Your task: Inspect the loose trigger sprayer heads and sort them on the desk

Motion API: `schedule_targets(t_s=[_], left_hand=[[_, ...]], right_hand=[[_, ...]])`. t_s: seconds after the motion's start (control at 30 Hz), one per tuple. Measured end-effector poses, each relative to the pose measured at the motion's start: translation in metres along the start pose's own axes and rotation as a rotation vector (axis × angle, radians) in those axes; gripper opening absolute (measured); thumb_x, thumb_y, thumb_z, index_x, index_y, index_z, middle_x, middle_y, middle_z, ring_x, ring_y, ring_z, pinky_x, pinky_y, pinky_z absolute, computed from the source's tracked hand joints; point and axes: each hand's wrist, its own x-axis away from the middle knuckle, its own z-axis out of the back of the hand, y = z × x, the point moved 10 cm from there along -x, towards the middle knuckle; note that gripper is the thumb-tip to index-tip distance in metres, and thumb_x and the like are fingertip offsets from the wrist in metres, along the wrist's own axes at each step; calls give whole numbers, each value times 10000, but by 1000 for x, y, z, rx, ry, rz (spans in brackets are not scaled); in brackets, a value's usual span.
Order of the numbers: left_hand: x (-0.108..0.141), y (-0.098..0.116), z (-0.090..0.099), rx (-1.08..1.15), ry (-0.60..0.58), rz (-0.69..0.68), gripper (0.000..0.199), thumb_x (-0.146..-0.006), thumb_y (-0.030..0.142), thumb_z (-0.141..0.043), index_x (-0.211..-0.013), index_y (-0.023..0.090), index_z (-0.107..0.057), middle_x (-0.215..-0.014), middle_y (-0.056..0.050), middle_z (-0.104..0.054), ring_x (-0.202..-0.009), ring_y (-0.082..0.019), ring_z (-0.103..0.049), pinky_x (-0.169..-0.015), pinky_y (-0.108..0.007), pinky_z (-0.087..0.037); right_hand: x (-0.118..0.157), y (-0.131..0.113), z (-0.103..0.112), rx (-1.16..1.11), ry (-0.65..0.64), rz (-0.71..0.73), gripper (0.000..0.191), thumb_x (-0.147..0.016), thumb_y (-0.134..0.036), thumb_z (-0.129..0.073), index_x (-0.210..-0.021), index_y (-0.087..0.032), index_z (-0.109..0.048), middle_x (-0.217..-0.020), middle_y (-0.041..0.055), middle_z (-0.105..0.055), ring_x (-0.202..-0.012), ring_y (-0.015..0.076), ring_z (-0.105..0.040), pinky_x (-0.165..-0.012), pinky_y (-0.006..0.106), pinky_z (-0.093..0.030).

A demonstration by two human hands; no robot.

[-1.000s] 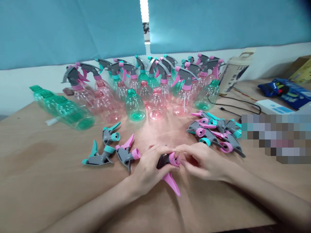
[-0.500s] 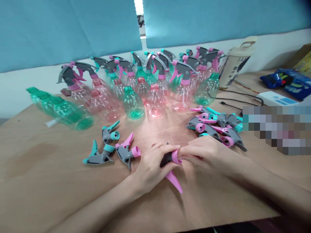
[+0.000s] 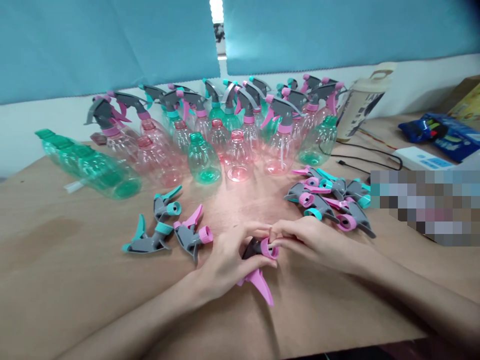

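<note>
My left hand (image 3: pixel 228 260) is wrapped round a grey and pink spray trigger head (image 3: pixel 258 287), its pink lever pointing down toward me and its collar facing right. At that collar's mouth my right hand (image 3: pixel 303 237) has thumb and fingers pinched together. A small pale bit shows there, but what the fingertips hold is too small to make out. Left of my hands lies a pink-collared trigger head (image 3: pixel 189 237), beside two teal ones, including a teal-collared trigger head (image 3: pixel 150 242). On the right is a pile of mixed pink and teal trigger heads (image 3: pixel 326 205).
Behind stand several pink and green bottles, some with trigger heads, some open, such as a green bottle (image 3: pixel 204 162) and a pink bottle (image 3: pixel 238 160). Green bottles (image 3: pixel 90 165) line the left. A tall cup (image 3: pixel 360 107), black cable (image 3: pixel 360 157) and blue packet (image 3: pixel 446 135) are right.
My right fingers have closed into a tighter pinch at the collar's mouth. The held trigger head has turned slightly, showing more of the collar's opening. The view has shifted a little.
</note>
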Motion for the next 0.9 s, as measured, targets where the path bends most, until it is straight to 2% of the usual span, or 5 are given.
schedule_targets(t_s=[0.37,0.47,0.6,0.8,0.9], left_hand=[[0,-11,0,152,19,129,386,-723,167,-739,-1056,184,-545,-1024,-64,-686,-778,-169,-693,-632,-247,-550],[1,-21,3,180,42,194,349,-761,177,-698,-1071,190,-538,-994,-64,-681,-728,-160,-687,-594,-251,-552],[3,-29,5,192,60,249,445,-723,167,-727,-1117,204,-523,-1007,-64,-661,-772,-167,-678,-634,-269,-566],[3,-30,8,250,111,300,456,-700,148,-731,-1105,202,-528,-993,-52,-643,-757,-152,-666,-690,-297,-581],[4,-31,7,254,112,320,468,-687,135,-736,-1101,204,-529,-977,-44,-638,-747,-155,-667,-660,-289,-585]], right_hand=[[-2,5,5,-6,26,-31,209,-951,-271,-402,-824,-180,-541,-727,-2,-603,-617,106,-538,-562,209,-395],[1,6,18,-7,141,-6,192,-946,-290,-426,-854,-178,-553,-722,-8,-585,-604,95,-515,-551,196,-387],[9,5,33,52,369,38,154,-924,-281,-476,-878,-169,-570,-716,-7,-604,-556,82,-490,-521,193,-367],[16,-17,27,176,509,211,134,-918,-215,-481,-863,-166,-593,-639,-10,-642,-475,71,-506,-488,186,-376],[20,-20,30,260,599,218,129,-913,-209,-482,-869,-170,-597,-590,-13,-637,-459,82,-521,-496,196,-399]])
